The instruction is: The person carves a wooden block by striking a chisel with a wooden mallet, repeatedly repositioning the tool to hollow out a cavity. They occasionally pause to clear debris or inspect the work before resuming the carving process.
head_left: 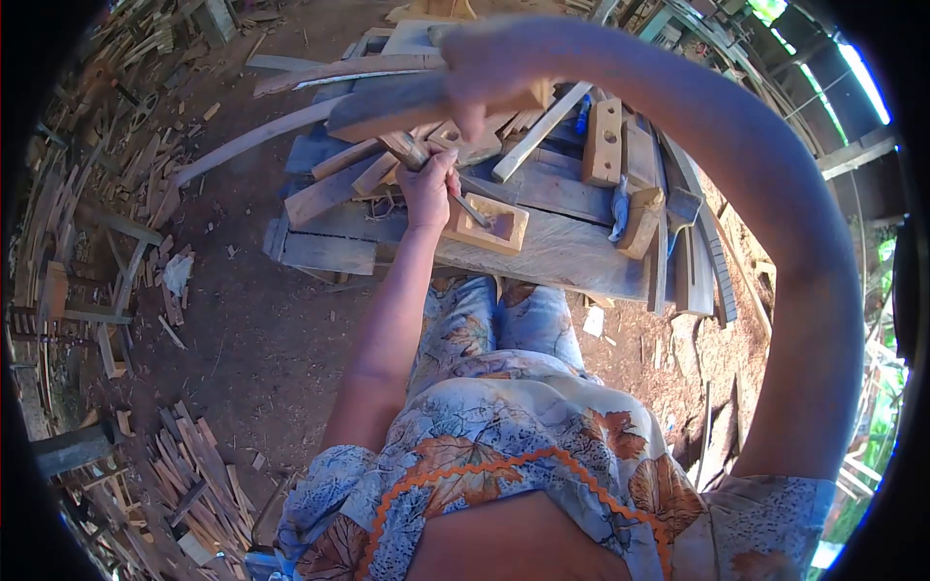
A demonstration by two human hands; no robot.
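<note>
My left hand (426, 189) is wrapped round the wooden handle of a chisel (472, 210). The chisel slants down to the right, and its tip is inside the rectangular recess of a pale wooden block (453, 232). This block lies near the front edge of the workbench (572, 259). Above and beyond it, my right hand (477, 76) is raised and blurred, with its fingers closed round a thick length of wood (383, 107). That piece hangs over the chisel's handle end, apart from it as far as I can see.
Loose wood pieces (334, 194) lie on the bench's left side. At the right are a block with round holes (603, 143), another wooden block (641, 223) and a hammer-like tool (683, 206). Scrap wood (199, 474) covers the ground at left.
</note>
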